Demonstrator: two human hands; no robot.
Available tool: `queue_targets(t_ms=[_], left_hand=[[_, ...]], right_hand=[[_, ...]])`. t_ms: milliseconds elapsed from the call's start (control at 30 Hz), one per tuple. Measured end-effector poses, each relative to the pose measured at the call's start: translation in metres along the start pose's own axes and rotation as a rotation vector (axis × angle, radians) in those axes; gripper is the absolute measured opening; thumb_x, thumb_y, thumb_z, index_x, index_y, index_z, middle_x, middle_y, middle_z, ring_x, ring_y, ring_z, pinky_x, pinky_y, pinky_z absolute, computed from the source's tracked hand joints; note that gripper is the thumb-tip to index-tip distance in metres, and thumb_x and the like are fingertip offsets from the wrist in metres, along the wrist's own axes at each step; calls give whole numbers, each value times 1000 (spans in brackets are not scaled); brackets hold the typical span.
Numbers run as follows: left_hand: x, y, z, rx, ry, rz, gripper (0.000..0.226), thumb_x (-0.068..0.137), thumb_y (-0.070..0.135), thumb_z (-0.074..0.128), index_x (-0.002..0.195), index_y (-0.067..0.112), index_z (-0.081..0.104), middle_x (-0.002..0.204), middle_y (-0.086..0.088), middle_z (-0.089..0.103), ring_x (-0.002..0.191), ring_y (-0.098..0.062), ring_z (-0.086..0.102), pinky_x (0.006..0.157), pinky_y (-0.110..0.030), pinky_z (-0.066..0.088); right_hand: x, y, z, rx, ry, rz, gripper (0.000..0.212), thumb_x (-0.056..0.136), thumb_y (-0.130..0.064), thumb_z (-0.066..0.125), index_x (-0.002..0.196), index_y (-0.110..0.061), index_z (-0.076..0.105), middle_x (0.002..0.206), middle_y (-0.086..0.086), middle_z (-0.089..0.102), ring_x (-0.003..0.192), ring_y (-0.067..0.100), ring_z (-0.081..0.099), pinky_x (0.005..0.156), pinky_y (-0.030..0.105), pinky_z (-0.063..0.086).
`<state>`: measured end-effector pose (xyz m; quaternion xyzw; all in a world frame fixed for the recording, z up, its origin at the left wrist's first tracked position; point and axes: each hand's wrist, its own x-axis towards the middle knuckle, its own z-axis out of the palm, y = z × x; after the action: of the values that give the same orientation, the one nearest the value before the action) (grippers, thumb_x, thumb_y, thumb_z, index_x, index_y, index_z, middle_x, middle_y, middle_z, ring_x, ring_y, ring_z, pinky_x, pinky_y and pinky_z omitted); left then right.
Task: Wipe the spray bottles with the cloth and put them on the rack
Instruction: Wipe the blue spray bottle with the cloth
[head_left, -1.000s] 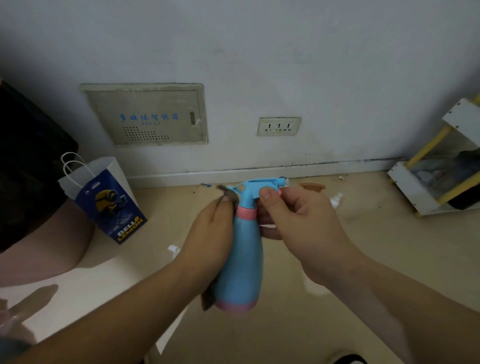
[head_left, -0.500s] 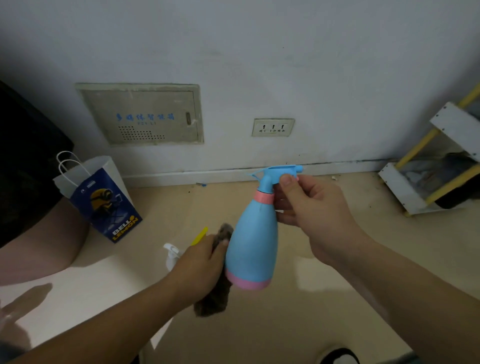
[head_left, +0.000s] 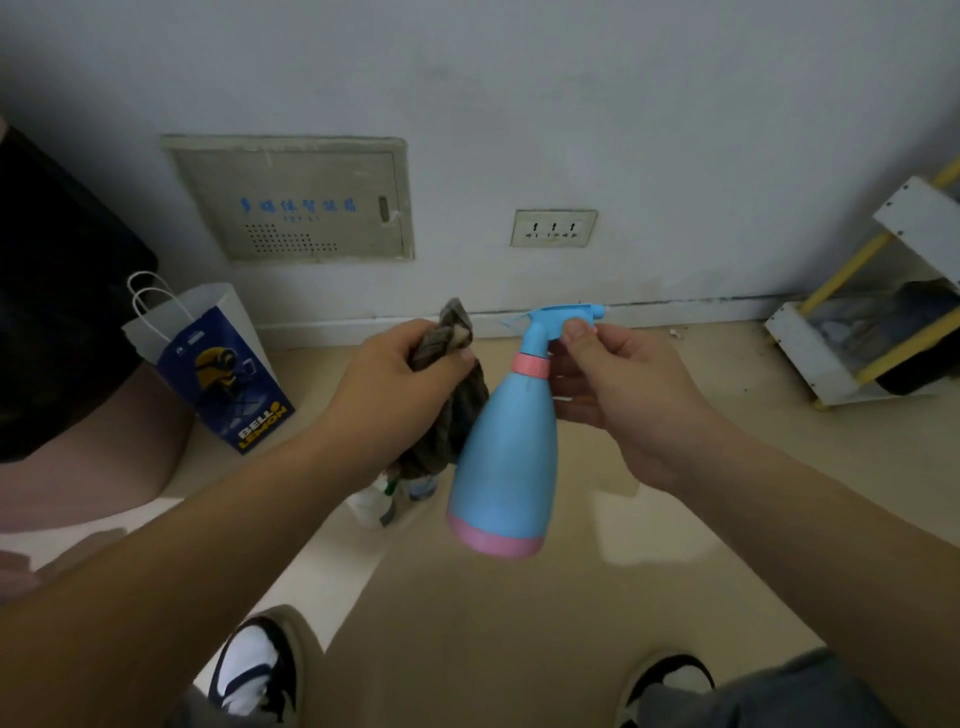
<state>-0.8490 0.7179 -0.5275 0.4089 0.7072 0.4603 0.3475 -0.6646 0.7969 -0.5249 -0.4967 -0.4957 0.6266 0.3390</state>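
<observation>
The blue spray bottle (head_left: 503, 457) hangs upright in the air over the floor, held by the right hand (head_left: 623, 387), whose thumb and fingers pinch it just under the trigger head at the pink collar. It looks like smooth, stiff plastic, probably light, though how full it is cannot be seen. The narrow neck is the safest hold, since the wide, slick body could slip or swing. The left hand (head_left: 395, 384) grips the bunched dark cloth (head_left: 449, 415), which is soft and limp and drapes down beside the bottle's shoulder. Whether it touches the bottle is hard to tell. Compared with half a second ago, the left hand and cloth have risen from the bottle's base to neck level, while the right hand's hold looks unchanged. The rack (head_left: 810, 353) stands well apart at the right by the wall — the bottle is not yet on it.
</observation>
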Motion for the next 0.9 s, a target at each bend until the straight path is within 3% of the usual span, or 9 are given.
queue_targets(t_ms=[200,367,433,500,567,667,733,800,900], left_hand=[[6,2,-5,-207,-25,-146,29,95,48,66,101,21,76,94,-3,79,91,-19,76,82,-36,63],[2,7,-1,-198,-94,-104,28,93,46,70,98,19,77,96,-2,79,97,-21,75,91,-43,61],[1,2,3,-178,-74,-146,32,97,48,63,99,18,74,95,-3,78,94,-19,74,88,-39,61],[-6,-4,13,-107,-72,-152,33,103,47,52,98,18,68,87,1,72,80,-16,68,73,-26,55],[-18,-20,26,117,-81,50,32,106,47,42,104,23,62,93,4,67,84,-18,62,73,-30,51],[-39,-41,40,505,-72,460,41,98,46,45,134,28,55,128,-1,55,112,-23,54,94,-36,47],[-45,-49,40,573,-80,537,49,97,47,46,143,30,50,135,-2,48,117,-24,50,97,-35,45],[-51,-57,39,494,-172,391,46,102,48,39,145,34,47,131,5,49,119,-15,50,97,-29,42],[-51,-58,36,190,-337,-218,39,108,48,34,121,21,61,110,-1,67,107,-19,64,94,-34,49]], right_hand=[[1,3,6,-7,-38,32,31,107,-30,56,105,-5,73,84,7,78,75,20,76,69,33,64],[3,6,15,-26,-34,33,31,107,-31,58,108,-3,72,87,11,77,74,22,76,66,31,62],[3,6,17,-41,-10,35,31,106,-31,58,106,-3,72,86,11,78,73,22,76,66,32,63],[4,8,17,-44,21,42,30,106,-31,59,102,-5,72,83,9,78,72,22,77,66,33,64],[3,8,18,-34,58,55,29,106,-30,59,96,-6,72,84,10,79,70,22,77,62,32,64],[9,9,15,-20,142,75,29,106,-30,60,93,-7,72,80,9,77,60,18,75,53,29,60],[15,8,9,2,217,89,28,106,-29,59,95,-7,71,82,10,77,61,18,76,55,33,63],[21,4,0,41,257,104,30,108,-30,54,104,-5,70,87,11,81,72,22,79,66,38,67],[23,0,-14,35,216,117,31,111,-30,49,110,-5,68,83,5,82,74,19,80,64,31,65]])
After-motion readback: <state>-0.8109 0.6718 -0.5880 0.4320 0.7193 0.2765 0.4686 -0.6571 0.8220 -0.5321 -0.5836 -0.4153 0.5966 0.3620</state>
